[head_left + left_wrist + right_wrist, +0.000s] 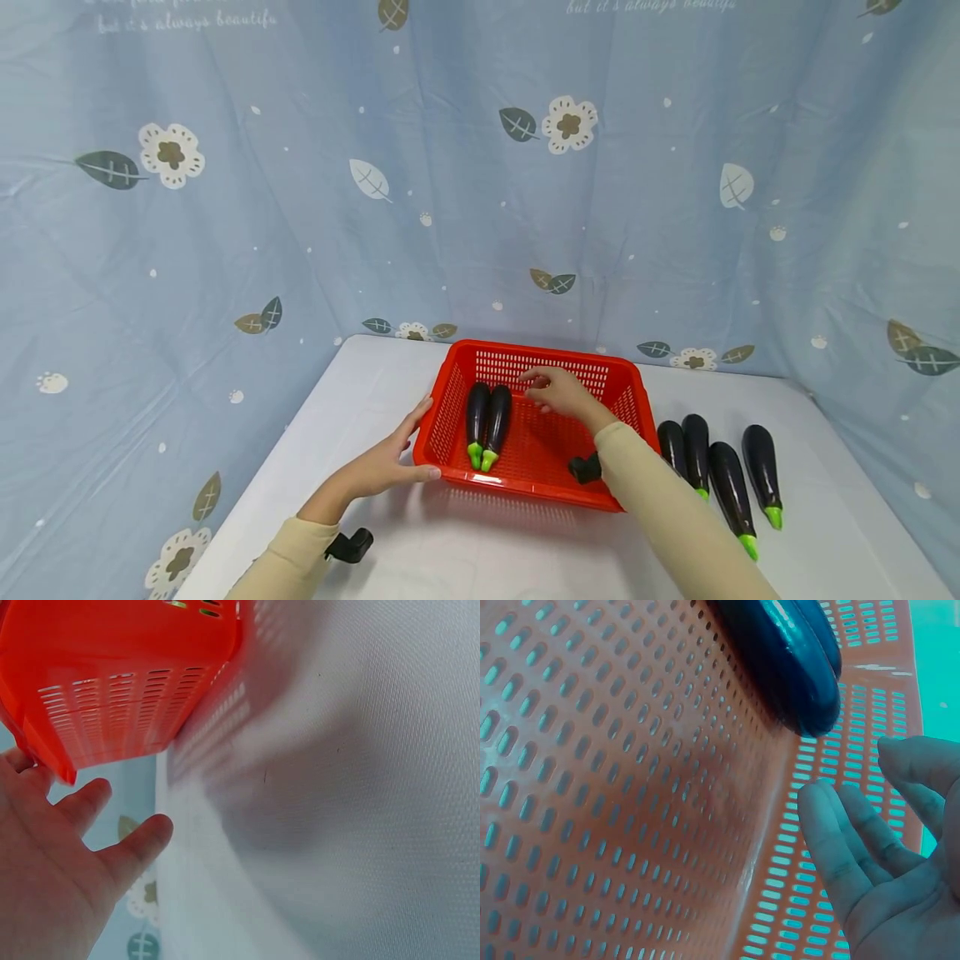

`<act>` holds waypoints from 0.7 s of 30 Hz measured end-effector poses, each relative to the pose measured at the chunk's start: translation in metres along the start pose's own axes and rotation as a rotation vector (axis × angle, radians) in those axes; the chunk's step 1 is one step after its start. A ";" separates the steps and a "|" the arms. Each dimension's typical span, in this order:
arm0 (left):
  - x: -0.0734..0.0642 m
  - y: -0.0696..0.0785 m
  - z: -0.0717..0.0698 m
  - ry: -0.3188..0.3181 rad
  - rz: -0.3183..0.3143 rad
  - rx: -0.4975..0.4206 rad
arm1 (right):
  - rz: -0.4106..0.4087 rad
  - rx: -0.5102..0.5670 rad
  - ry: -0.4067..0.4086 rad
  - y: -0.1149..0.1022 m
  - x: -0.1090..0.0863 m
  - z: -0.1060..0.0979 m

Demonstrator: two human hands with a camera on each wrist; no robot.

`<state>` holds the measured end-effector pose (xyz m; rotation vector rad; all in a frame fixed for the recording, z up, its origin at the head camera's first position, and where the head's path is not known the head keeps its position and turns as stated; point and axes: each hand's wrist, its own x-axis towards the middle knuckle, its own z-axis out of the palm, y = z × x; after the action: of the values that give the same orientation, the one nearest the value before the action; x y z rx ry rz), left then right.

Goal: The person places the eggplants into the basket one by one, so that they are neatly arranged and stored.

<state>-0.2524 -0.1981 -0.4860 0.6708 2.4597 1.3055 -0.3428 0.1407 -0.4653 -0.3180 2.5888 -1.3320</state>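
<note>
A red slotted plastic basket [540,493] stands on the white table, two dark eggplants [498,421] lying side by side in its left part, green stem ends toward the person. At the basket's left front corner, my left hand [378,462] rests with fingers spread, touching the rim; the left wrist view shows its fingers [141,844] reaching beside the basket wall. My right hand [558,393] is over the basket's inside, right of the eggplants, with nothing in it. In the right wrist view its fingers [832,840] are loosely bent and apart from the eggplants [802,682].
Several more eggplants [731,487] lie on the table to the right of the basket, partly behind the right sleeve. A blue curtain [450,208] with flowers and leaves hangs behind the white table [360,392]. Each wrist carries a black camera mount [351,546].
</note>
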 end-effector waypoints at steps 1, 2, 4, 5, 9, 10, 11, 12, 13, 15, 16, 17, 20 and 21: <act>0.000 0.000 0.000 0.000 0.002 0.000 | -0.001 -0.003 -0.001 0.000 0.000 0.000; 0.000 0.000 0.000 -0.001 0.004 -0.001 | -0.002 -0.006 -0.001 0.001 0.000 0.000; 0.001 0.000 -0.001 -0.004 0.002 -0.002 | 0.000 -0.014 -0.002 0.001 -0.001 -0.001; 0.001 0.001 -0.001 -0.005 0.000 0.000 | 0.003 -0.012 -0.004 0.001 -0.002 -0.001; 0.000 0.002 -0.002 -0.007 -0.013 -0.003 | 0.007 0.001 0.006 -0.001 -0.005 -0.006; 0.000 0.002 -0.002 -0.007 -0.017 -0.004 | 0.008 0.003 0.014 -0.002 -0.006 -0.007; 0.000 0.002 -0.002 -0.006 -0.020 -0.006 | 0.009 0.006 0.021 -0.003 -0.007 -0.009; 0.000 0.002 -0.002 -0.006 -0.024 -0.008 | 0.010 0.006 0.028 -0.003 -0.008 -0.011; 0.000 0.003 -0.002 -0.006 -0.027 -0.009 | 0.012 0.006 0.034 -0.003 -0.009 -0.012; 0.001 0.003 -0.002 -0.006 -0.029 -0.009 | 0.016 0.001 0.038 -0.003 -0.010 -0.016; 0.001 0.003 -0.002 -0.005 -0.030 -0.009 | 0.017 0.000 0.039 -0.003 -0.010 -0.017; 0.001 0.003 -0.002 -0.006 -0.029 -0.009 | 0.018 0.000 0.039 -0.002 -0.011 -0.019; 0.002 0.004 -0.003 -0.005 -0.025 -0.008 | 0.021 -0.004 0.041 -0.001 -0.012 -0.023; 0.002 0.004 -0.003 -0.005 -0.023 -0.007 | 0.020 -0.003 0.042 0.000 -0.012 -0.025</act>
<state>-0.2543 -0.1974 -0.4812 0.6414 2.4498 1.3018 -0.3383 0.1630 -0.4502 -0.2665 2.6211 -1.3422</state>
